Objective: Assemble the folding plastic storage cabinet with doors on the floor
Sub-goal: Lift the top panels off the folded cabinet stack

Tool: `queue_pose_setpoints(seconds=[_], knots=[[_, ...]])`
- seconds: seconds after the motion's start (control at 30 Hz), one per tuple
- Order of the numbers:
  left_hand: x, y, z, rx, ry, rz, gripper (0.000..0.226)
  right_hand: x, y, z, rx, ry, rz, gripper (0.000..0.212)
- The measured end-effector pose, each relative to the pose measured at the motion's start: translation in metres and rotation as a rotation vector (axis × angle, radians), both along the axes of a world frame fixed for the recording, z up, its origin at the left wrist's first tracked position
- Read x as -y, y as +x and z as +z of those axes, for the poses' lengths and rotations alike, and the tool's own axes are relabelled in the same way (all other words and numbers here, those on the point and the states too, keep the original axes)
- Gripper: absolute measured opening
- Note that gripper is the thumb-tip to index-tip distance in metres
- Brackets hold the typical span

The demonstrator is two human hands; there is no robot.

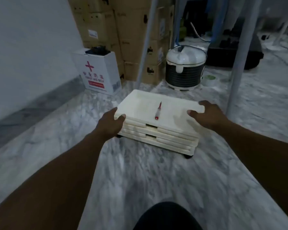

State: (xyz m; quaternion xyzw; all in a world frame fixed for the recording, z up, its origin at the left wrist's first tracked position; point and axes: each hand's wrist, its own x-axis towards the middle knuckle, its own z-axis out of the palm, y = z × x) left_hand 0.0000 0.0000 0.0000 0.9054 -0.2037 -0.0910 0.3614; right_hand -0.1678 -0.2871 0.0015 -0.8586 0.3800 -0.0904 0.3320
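Observation:
The folded cream plastic cabinet (145,103) lies flat on the marble floor as a stack of panels on small black feet. On its top panel rests a red-handled screwdriver (158,111). My left hand (111,122) grips the top panel's near left corner, thumb on top and fingers along the side. At the right edge of the same panel, my right hand (206,116) holds it with the thumb on top and fingers curled over the far side. The picture is motion-blurred.
A white first aid box (98,72) stands by the wall at the back left, with stacked cardboard boxes (131,39) behind it. A rice cooker (184,67) sits behind the cabinet. Grey metal legs (239,55) rise at the right. My dark-clad knee (166,216) shows at the bottom.

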Motion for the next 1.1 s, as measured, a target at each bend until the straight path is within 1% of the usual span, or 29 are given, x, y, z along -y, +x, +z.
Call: queue_pose_setpoints(seconds=[0.07,0.1,0.2,0.27,0.3,0.4,0.5,0.53,0.63,0.8,0.97,1.1], knots=[[0.013,0.022,-0.018,0.013,-0.046,0.043,0.060,0.016,0.003,-0.013,0.013,0.163,-0.142,0.094],[0.019,0.035,-0.029,-0.016,-0.077,0.079,0.064,0.024,0.004,-0.022,0.012,0.262,-0.189,0.099],[0.033,0.069,-0.053,-0.158,-0.165,0.193,0.080,0.043,0.006,-0.043,-0.011,0.530,-0.258,0.110],[0.038,0.085,-0.060,-0.259,-0.221,0.232,0.085,0.050,0.010,-0.053,-0.032,0.655,-0.253,0.116],[0.039,0.091,-0.064,-0.317,-0.250,0.246,0.083,0.050,0.011,-0.056,-0.042,0.717,-0.233,0.113],[0.035,0.100,-0.072,-0.470,-0.308,0.272,0.062,0.046,0.015,-0.067,-0.030,0.814,-0.176,0.086],[0.023,0.099,-0.078,-0.507,-0.298,0.245,0.048,0.042,0.019,-0.074,0.036,0.853,-0.146,0.071],[0.020,0.097,-0.079,-0.508,-0.304,0.249,0.044,0.041,0.020,-0.074,0.045,0.854,-0.143,0.073],[0.002,0.093,-0.079,-0.508,-0.311,0.279,0.039,0.032,0.025,-0.075,0.026,0.853,-0.136,0.087],[-0.058,0.084,-0.075,-0.521,-0.293,0.339,0.045,-0.005,0.046,-0.072,-0.004,0.836,-0.073,0.085],[-0.149,0.071,-0.070,-0.543,-0.305,0.468,0.050,-0.070,0.081,-0.073,-0.041,0.835,0.057,0.087],[-0.232,0.053,-0.063,-0.568,-0.272,0.526,0.046,-0.131,0.108,-0.072,-0.092,0.816,0.188,0.078]])
